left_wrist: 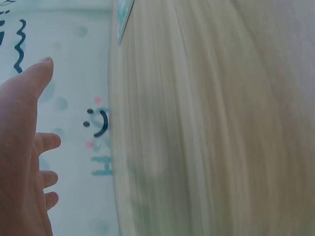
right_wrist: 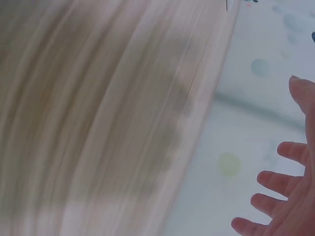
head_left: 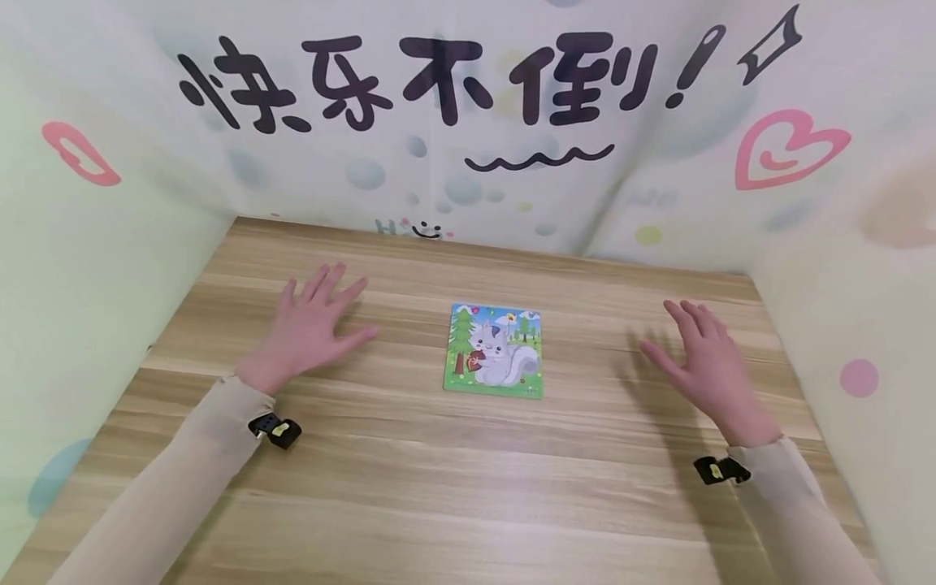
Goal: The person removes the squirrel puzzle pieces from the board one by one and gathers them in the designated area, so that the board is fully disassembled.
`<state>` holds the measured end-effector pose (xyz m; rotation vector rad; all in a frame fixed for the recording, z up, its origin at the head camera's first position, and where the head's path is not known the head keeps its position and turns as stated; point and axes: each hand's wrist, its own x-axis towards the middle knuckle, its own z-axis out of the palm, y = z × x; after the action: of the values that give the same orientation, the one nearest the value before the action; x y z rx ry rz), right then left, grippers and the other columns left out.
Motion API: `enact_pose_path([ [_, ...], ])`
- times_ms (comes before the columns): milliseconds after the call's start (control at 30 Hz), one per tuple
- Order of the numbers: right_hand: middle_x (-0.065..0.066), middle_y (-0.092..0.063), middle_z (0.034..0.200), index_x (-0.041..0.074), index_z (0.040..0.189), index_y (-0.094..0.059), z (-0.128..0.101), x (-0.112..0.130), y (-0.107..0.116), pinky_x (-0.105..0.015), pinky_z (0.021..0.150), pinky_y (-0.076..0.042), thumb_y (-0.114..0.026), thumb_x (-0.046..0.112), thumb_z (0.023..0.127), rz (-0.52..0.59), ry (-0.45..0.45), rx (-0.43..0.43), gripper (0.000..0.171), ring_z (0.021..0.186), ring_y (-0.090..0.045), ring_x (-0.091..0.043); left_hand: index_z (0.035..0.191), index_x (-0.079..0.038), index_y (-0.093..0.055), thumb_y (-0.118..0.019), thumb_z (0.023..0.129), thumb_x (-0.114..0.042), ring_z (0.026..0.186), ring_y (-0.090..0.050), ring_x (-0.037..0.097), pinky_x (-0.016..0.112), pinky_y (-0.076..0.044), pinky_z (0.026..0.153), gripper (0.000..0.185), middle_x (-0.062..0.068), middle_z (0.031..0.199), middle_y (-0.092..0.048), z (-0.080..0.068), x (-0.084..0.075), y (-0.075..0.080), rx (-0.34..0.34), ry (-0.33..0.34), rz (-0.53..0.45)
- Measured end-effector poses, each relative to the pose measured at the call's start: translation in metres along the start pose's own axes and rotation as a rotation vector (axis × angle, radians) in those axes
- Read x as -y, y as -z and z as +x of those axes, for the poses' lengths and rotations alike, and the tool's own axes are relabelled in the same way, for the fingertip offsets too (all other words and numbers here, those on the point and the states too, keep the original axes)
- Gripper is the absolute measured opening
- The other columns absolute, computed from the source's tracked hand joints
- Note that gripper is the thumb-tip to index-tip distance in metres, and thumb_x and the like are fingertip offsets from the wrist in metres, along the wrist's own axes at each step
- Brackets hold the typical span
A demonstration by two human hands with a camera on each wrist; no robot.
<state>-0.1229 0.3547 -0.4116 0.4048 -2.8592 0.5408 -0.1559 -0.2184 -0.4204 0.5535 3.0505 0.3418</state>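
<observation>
A square picture puzzle or card (head_left: 494,351) with a grey squirrel holding a red acorn lies flat near the middle of the wooden table. To its left my left hand (head_left: 310,329) is spread above the tabletop, fingers apart and holding nothing. On the other side my right hand (head_left: 705,366) hovers with its thumb out, also holding nothing, and casts a shadow on the wood. Both hands stand apart from the picture. Only a corner of the picture (left_wrist: 124,19) shows at the top of the left wrist view. The right wrist view shows my right hand's fingers (right_wrist: 278,183) separated.
The wood-grain table (head_left: 453,487) ends at a white printed backdrop (head_left: 409,179) with black Chinese lettering, dots and a heart. Similar white sheets close in the left and right sides. A black strap device (head_left: 276,429) sits at the left wrist, another strap device (head_left: 720,470) at the right.
</observation>
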Motion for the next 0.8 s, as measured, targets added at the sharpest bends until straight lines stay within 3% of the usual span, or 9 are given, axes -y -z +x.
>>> enact_pose_path([
  [300,-0.032,-0.058,0.132,-0.003,0.149,-0.049,0.015,0.028,-0.009,-0.068,0.102,-0.042,-0.076,0.028,0.096,0.022,0.092,-0.005,0.066,0.123,-0.051,-0.053,0.16,-0.017,-0.042,-0.06,0.098,-0.062,0.148,-0.034,0.046,0.07,-0.021,0.118,0.079,0.02,0.164,-0.036,0.007,-0.023,-0.01,-0.033,-0.059,-0.049],
  [567,-0.029,-0.061,0.126,-0.002,0.146,-0.051,0.032,0.049,-0.023,-0.063,0.096,-0.049,-0.074,0.028,0.098,0.028,0.131,0.052,0.061,0.118,-0.054,-0.048,0.16,-0.016,-0.042,-0.061,0.098,-0.062,0.146,-0.037,0.044,0.069,-0.027,0.117,0.079,0.019,0.16,-0.042,0.018,-0.046,-0.019,-0.021,-0.078,-0.113],
  [800,-0.025,-0.061,0.128,-0.001,0.145,-0.053,0.045,0.068,-0.034,-0.06,0.102,-0.048,-0.07,0.033,0.101,0.028,0.136,0.137,0.058,0.12,-0.057,-0.044,0.16,-0.014,-0.043,-0.06,0.097,-0.064,0.147,-0.037,0.042,0.069,-0.028,0.117,0.082,0.018,0.16,-0.043,0.027,-0.065,-0.027,0.011,-0.112,-0.171],
])
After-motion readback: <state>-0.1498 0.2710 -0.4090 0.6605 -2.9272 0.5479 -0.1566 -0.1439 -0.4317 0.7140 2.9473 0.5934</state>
